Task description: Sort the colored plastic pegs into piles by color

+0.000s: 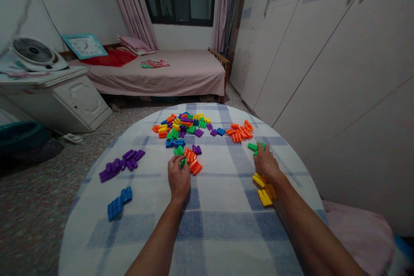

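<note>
Head view: the left hand [178, 177] is curled over a green plastic peg [183, 162], just beside orange pegs [194, 164]; whether it grips cannot be determined. The right hand [267, 163] lies with fingers on green pegs [252, 147], its grip likewise indeterminate, above yellow pegs [264, 192]. A mixed heap [181, 125] occupies the far side of the cloth-covered tabletop [207, 241]; purple pegs [122, 161] and blue pegs [119, 202] lie in rows at left. The pegs are judged light and stiff; take hold across the barrel.
</note>
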`<state>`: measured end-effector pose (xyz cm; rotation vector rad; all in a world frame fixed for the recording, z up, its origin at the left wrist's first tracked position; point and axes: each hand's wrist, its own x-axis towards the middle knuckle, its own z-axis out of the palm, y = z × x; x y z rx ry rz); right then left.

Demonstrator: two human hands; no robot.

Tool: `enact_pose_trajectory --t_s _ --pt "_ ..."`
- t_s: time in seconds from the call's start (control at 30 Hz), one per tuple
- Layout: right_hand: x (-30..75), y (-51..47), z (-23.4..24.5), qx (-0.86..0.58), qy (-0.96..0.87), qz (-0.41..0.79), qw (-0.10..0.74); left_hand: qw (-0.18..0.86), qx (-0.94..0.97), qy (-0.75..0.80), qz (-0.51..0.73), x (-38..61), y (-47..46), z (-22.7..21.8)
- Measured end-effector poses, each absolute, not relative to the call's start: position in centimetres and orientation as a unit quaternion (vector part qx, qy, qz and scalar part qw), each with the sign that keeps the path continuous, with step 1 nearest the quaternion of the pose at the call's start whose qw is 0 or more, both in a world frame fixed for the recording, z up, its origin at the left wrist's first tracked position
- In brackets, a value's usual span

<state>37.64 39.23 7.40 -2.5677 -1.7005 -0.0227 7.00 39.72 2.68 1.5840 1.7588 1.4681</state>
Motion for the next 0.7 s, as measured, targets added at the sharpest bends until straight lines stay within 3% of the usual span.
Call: enact_pose_trajectory --t_s 0.17,0.27,0.4,0.7 --pt "36.8 40.6 7.8 -0.81 -0.579 -0.028 0.091 0.201 0.527 0.607 0.56 7.0 39.7 3.0" --pt "32.8 40.0 8.0 -0.745 -0.626 -0.035 0.226 0.218 0.464 0.612 0.602 6.8 39.8 3.1" --pt "25.6 38.0 6.3 -0.657 -0.626 0.094 0.41 0.23 0.43 0.623 0.612 6.8 39.6 3.4" --pt "22.9 36.9 4.6 -0.658 -0.622 0.171 0.389 0.185 0.553 0.623 0.521 8.0 38.8 3.8"
